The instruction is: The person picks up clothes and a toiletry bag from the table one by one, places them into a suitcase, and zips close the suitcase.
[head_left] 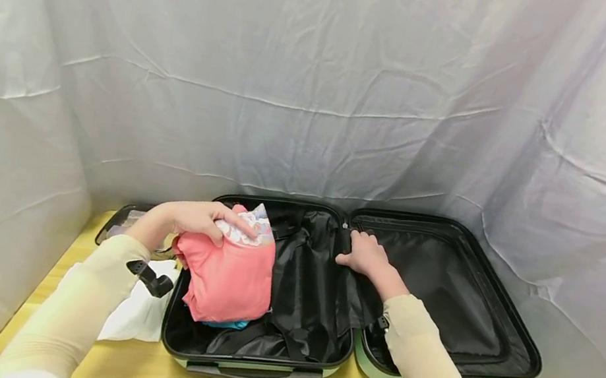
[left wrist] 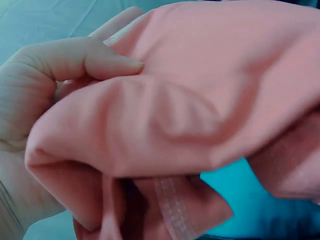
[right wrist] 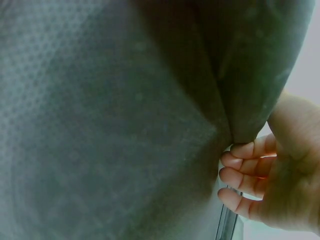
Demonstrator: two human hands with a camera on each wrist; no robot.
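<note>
A folded pink garment (head_left: pixel 231 277) with a white patterned part lies in the left half of an open suitcase (head_left: pixel 244 361). My left hand (head_left: pixel 207 220) grips it at its back left; in the left wrist view the thumb (left wrist: pixel 110 62) presses on top of the pink cloth (left wrist: pixel 210 75) and the other fingers go behind it. A bit of blue cloth (head_left: pixel 232 324) shows under the garment. Near the hinge side, my right hand (head_left: pixel 367 253) pinches the edge of a black fabric flap (right wrist: pixel 110 135) between thumb and fingers, holding it raised.
White cloth (head_left: pixel 138 309) lies on the wooden table (head_left: pixel 127 374) left of the suitcase. Behind it sits a clear pouch with dark edging (head_left: pixel 119 222). The suitcase's other half (head_left: pixel 442 292) lies open on the right. Grey curtains (head_left: pixel 320 85) hang close behind.
</note>
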